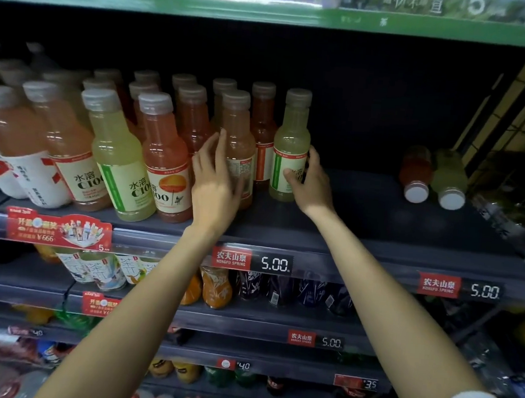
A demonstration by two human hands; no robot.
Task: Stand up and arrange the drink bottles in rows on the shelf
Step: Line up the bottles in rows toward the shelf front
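On the dark shelf [362,235] at chest height, the person's right hand [311,183] curls round the lower body of an upright lemon bottle [291,144], thumb across the label and fingers behind it, so that hand is gripping the bottle at the open end of the standing rows. Just to its left, the left hand [215,179] lies with fingers straight and relaxed against the side of an upright orange bottle [238,146], touching it rather than clasping it. Both bottles stand with their long axes vertical, caps up, and beside each other with a narrow gap between. Well apart to the right, near the shelf's end, two fallen bottles [432,177] lie on their sides, long axes running front to back with the white caps pointing toward the person. They lie to the right of the grip, so the right hand is plainly the nearer one; fetching them would likely mean letting go of the lemon bottle first and reaching across the bare stretch of shelf.
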